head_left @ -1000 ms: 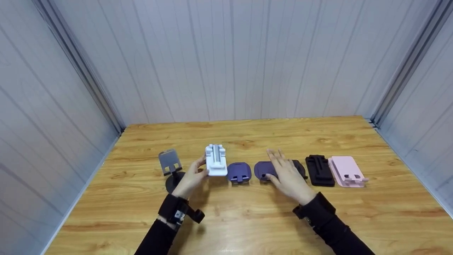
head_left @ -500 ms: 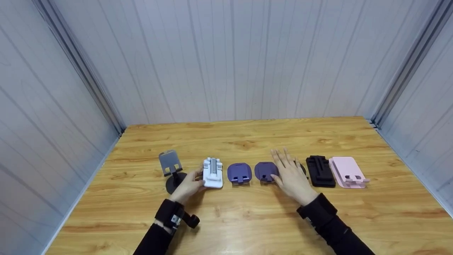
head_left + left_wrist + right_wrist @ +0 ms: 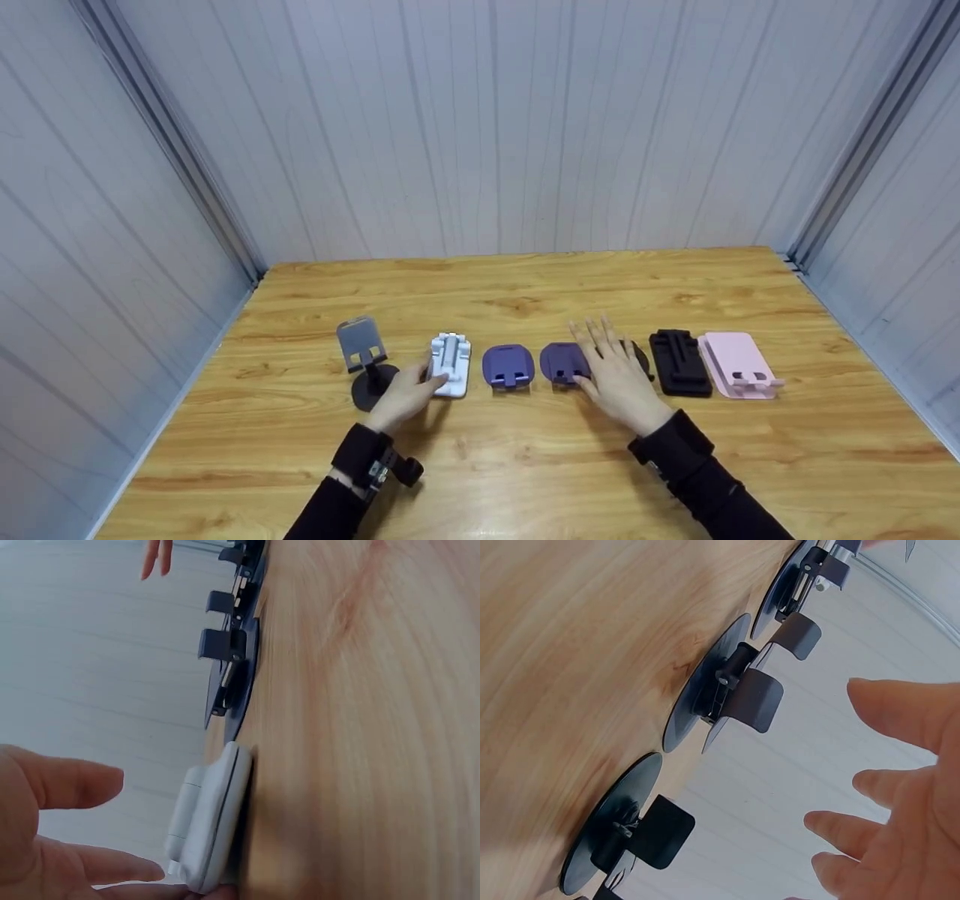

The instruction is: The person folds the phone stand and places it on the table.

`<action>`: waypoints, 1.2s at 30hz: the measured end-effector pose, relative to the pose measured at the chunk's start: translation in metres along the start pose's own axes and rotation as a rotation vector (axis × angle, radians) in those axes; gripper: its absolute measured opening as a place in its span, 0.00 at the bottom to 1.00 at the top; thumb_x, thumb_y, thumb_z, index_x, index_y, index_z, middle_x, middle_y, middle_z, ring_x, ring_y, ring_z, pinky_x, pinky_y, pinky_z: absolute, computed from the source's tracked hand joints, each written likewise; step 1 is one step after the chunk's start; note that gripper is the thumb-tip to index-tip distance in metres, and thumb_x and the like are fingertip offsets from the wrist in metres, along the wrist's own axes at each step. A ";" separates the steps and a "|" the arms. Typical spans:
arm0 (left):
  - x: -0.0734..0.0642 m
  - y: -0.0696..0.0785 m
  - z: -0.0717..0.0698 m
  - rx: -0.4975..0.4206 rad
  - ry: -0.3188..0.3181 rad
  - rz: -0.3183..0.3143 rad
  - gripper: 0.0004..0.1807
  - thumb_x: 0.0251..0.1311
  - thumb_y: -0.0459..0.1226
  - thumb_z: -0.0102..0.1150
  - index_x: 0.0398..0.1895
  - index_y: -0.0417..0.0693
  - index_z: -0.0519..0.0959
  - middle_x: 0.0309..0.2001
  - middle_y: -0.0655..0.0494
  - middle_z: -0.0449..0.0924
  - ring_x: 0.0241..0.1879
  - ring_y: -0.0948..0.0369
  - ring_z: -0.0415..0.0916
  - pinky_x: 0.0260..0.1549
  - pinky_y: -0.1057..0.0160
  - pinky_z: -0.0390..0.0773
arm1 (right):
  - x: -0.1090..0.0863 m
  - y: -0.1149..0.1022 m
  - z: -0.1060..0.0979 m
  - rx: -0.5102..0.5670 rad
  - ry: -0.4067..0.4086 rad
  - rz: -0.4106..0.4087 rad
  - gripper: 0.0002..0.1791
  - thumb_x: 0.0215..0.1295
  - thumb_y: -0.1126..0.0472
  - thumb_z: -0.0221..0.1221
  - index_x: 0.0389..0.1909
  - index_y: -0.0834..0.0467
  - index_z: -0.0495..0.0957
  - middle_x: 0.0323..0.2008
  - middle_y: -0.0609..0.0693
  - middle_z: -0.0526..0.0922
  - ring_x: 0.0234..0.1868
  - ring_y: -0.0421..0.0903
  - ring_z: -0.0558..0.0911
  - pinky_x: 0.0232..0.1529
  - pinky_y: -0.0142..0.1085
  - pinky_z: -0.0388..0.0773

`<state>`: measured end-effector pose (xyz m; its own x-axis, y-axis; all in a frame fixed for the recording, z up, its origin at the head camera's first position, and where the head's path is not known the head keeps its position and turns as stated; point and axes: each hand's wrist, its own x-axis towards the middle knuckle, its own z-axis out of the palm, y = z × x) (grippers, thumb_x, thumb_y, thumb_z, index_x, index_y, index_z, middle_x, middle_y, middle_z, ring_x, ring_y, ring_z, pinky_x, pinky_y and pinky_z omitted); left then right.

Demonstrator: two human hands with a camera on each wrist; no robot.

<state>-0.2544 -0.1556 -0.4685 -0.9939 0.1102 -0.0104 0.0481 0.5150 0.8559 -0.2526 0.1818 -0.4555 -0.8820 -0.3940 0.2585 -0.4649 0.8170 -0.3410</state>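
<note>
A white folding phone stand lies flat on the table, left of two purple phone stands. My left hand is at its left side, fingertips close along the edge. In the left wrist view the thumb is lifted apart from the white stand, fingers extended beside it. With fingers spread, my right hand hovers over the second purple stand and a round black stand, partly hiding both. The right wrist view shows its fingers above the purple stand and the black one, holding nothing.
A grey phone stand with a round black base stands upright left of my left hand. The first purple stand sits between my hands. A black folded stand and a pink one lie at the right. White panels enclose the table.
My left hand has lowered the white phone stand onto the table, slightly leftward, and its thumb has come off the stand's edge. The right hand has shifted slightly right, still spread.
</note>
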 end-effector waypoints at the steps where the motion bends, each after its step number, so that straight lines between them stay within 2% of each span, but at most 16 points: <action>1: -0.001 0.001 0.000 0.019 -0.005 0.020 0.27 0.74 0.35 0.58 0.68 0.23 0.72 0.64 0.28 0.79 0.66 0.38 0.75 0.70 0.41 0.72 | 0.000 0.000 0.000 0.002 -0.001 0.000 0.41 0.74 0.67 0.64 0.82 0.66 0.56 0.80 0.73 0.55 0.82 0.72 0.49 0.78 0.73 0.45; 3: -0.003 0.003 0.000 0.041 -0.015 0.051 0.30 0.73 0.35 0.59 0.72 0.24 0.69 0.64 0.27 0.78 0.66 0.38 0.75 0.70 0.41 0.72 | 0.000 0.000 -0.001 0.004 -0.005 -0.001 0.41 0.74 0.67 0.64 0.82 0.66 0.56 0.81 0.73 0.54 0.82 0.72 0.49 0.78 0.73 0.45; 6: -0.006 0.004 -0.001 0.061 -0.025 0.062 0.36 0.73 0.36 0.59 0.76 0.22 0.61 0.67 0.26 0.75 0.68 0.37 0.73 0.72 0.40 0.70 | -0.001 -0.001 -0.001 0.004 -0.012 -0.008 0.41 0.75 0.66 0.63 0.83 0.65 0.55 0.80 0.74 0.54 0.82 0.72 0.48 0.78 0.73 0.45; 10: -0.010 0.005 0.002 0.129 -0.020 0.094 0.42 0.71 0.37 0.61 0.78 0.19 0.54 0.67 0.21 0.72 0.67 0.34 0.73 0.71 0.38 0.70 | -0.002 -0.001 -0.002 -0.006 -0.022 -0.009 0.41 0.76 0.65 0.63 0.83 0.65 0.55 0.80 0.74 0.54 0.82 0.72 0.48 0.78 0.73 0.45; 14: -0.017 0.011 0.006 0.271 0.002 0.197 0.43 0.69 0.37 0.63 0.76 0.18 0.56 0.72 0.19 0.65 0.72 0.30 0.66 0.73 0.34 0.66 | -0.002 -0.001 -0.001 -0.019 -0.028 -0.005 0.41 0.76 0.65 0.63 0.83 0.64 0.55 0.80 0.73 0.55 0.83 0.71 0.48 0.78 0.72 0.46; 17: -0.023 0.021 0.009 0.402 0.051 0.273 0.42 0.69 0.38 0.63 0.77 0.20 0.58 0.77 0.22 0.58 0.77 0.29 0.57 0.75 0.33 0.61 | -0.001 -0.002 -0.002 -0.024 -0.021 -0.009 0.41 0.75 0.65 0.64 0.83 0.64 0.56 0.80 0.73 0.56 0.82 0.71 0.49 0.78 0.73 0.46; 22: -0.029 0.036 0.013 0.579 0.140 0.327 0.42 0.72 0.40 0.63 0.79 0.24 0.58 0.80 0.27 0.55 0.79 0.32 0.53 0.77 0.35 0.58 | -0.001 -0.002 -0.001 -0.032 -0.006 -0.010 0.40 0.75 0.65 0.63 0.82 0.64 0.57 0.80 0.71 0.57 0.82 0.70 0.50 0.77 0.74 0.46; 25: -0.032 0.038 0.017 0.653 0.169 0.336 0.42 0.75 0.43 0.60 0.80 0.26 0.56 0.81 0.31 0.54 0.81 0.35 0.52 0.78 0.36 0.57 | -0.001 -0.001 0.000 -0.043 -0.005 -0.015 0.39 0.76 0.64 0.63 0.82 0.64 0.58 0.81 0.70 0.57 0.83 0.70 0.50 0.77 0.74 0.46; 29: -0.032 0.034 0.018 0.695 0.228 0.352 0.42 0.75 0.46 0.58 0.81 0.28 0.56 0.82 0.33 0.53 0.81 0.37 0.52 0.78 0.36 0.56 | -0.001 -0.001 0.001 -0.049 -0.012 -0.024 0.38 0.77 0.62 0.61 0.82 0.63 0.58 0.81 0.69 0.57 0.83 0.70 0.50 0.77 0.74 0.44; 33: -0.028 0.027 0.010 0.689 0.262 0.344 0.42 0.75 0.45 0.58 0.81 0.27 0.56 0.81 0.31 0.53 0.81 0.35 0.52 0.78 0.34 0.55 | -0.002 0.000 0.001 -0.038 -0.018 -0.030 0.36 0.79 0.60 0.59 0.82 0.64 0.58 0.81 0.68 0.57 0.83 0.69 0.50 0.77 0.75 0.44; 36: -0.025 0.023 0.000 0.693 0.274 0.315 0.43 0.76 0.45 0.58 0.80 0.26 0.55 0.81 0.28 0.54 0.81 0.34 0.51 0.78 0.33 0.53 | -0.003 0.001 0.002 -0.037 -0.023 -0.030 0.36 0.80 0.59 0.58 0.82 0.64 0.58 0.81 0.68 0.57 0.83 0.69 0.50 0.77 0.75 0.45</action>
<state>-0.2285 -0.1459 -0.4484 -0.9079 0.1721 0.3821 0.2915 0.9144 0.2809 -0.2508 0.1825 -0.4585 -0.8695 -0.4280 0.2466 -0.4884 0.8197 -0.2994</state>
